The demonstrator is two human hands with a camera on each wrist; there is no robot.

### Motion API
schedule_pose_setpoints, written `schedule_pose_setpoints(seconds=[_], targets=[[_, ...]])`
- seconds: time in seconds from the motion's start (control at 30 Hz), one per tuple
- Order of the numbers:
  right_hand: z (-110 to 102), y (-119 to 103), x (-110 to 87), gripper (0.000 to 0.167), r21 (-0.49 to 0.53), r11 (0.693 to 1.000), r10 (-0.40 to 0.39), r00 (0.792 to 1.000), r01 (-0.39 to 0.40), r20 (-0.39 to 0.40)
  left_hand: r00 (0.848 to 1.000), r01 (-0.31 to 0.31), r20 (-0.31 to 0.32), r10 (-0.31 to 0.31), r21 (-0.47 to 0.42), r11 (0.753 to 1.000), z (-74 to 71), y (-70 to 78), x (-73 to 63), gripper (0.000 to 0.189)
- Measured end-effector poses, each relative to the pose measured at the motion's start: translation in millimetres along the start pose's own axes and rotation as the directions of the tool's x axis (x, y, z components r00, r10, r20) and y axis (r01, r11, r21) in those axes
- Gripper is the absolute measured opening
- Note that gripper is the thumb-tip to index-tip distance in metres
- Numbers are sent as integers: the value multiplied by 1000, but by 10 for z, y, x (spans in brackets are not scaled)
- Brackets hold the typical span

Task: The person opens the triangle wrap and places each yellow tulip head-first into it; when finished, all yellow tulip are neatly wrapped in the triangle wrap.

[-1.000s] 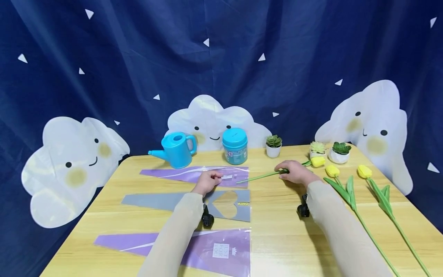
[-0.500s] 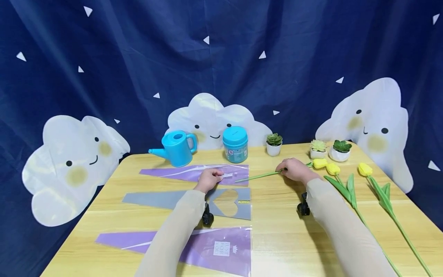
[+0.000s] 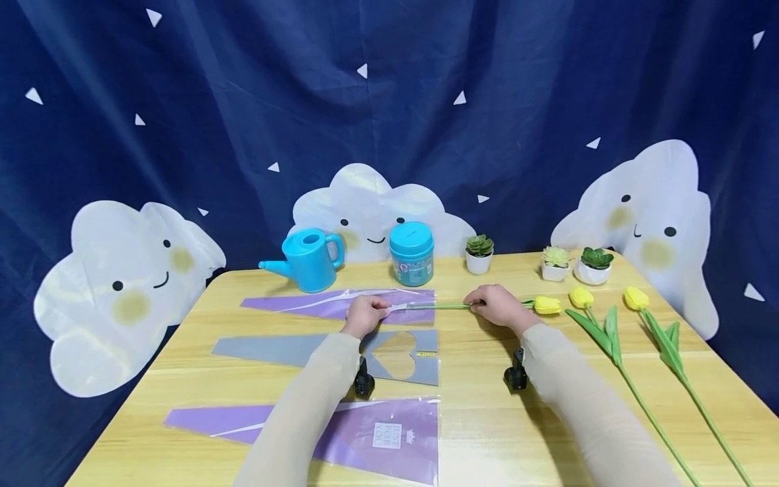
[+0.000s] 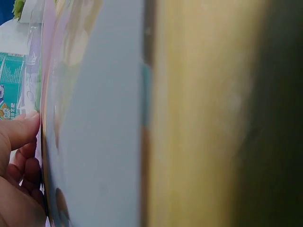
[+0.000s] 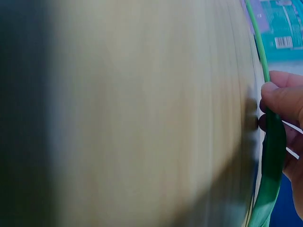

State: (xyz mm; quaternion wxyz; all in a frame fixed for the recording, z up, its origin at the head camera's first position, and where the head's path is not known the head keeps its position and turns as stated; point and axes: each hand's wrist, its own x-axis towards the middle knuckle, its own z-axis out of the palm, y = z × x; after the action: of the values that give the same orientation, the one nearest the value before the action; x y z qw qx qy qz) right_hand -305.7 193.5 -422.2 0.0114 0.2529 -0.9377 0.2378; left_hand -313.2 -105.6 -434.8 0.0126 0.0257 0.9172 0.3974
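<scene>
My left hand [image 3: 367,316] pinches the clear film of the far purple flower sleeve [image 3: 322,308] by its white label; in the left wrist view the thumb [image 4: 26,124] lies against that plastic. With thumb and fingers my right hand [image 3: 498,306] holds an artificial yellow tulip [image 3: 547,306] by the stem, just below the bloom. The stem [image 3: 447,306] points left, its end overlapping the sleeve's wide right end close to my left fingertips. A green leaf [image 5: 273,161] hangs along the palm in the right wrist view.
A grey heart-window sleeve [image 3: 268,348] and another purple sleeve [image 3: 359,439] lie nearer. Two more tulips, one with a yellow bloom [image 3: 636,298], lie right. Behind stand a blue watering can [image 3: 312,262], a teal jar [image 3: 412,256] and small potted succulents, one green [image 3: 479,251].
My right hand has moved left with the tulip, sliding the stem's end further over the purple sleeve toward my left hand. The stem now lies more level. My left hand stays nearly in place.
</scene>
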Motion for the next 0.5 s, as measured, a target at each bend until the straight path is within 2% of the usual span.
schedule_pose_setpoints(seconds=[0.27, 0.5], targets=[[114, -186, 107, 17, 60, 997, 53, 999, -53, -9, 999, -25, -25, 26, 38, 999, 19, -10, 7, 11], [198, -301, 180, 17, 132, 986, 103, 994, -99, -27, 999, -20, -44, 22, 28, 999, 45, -1, 11, 10]])
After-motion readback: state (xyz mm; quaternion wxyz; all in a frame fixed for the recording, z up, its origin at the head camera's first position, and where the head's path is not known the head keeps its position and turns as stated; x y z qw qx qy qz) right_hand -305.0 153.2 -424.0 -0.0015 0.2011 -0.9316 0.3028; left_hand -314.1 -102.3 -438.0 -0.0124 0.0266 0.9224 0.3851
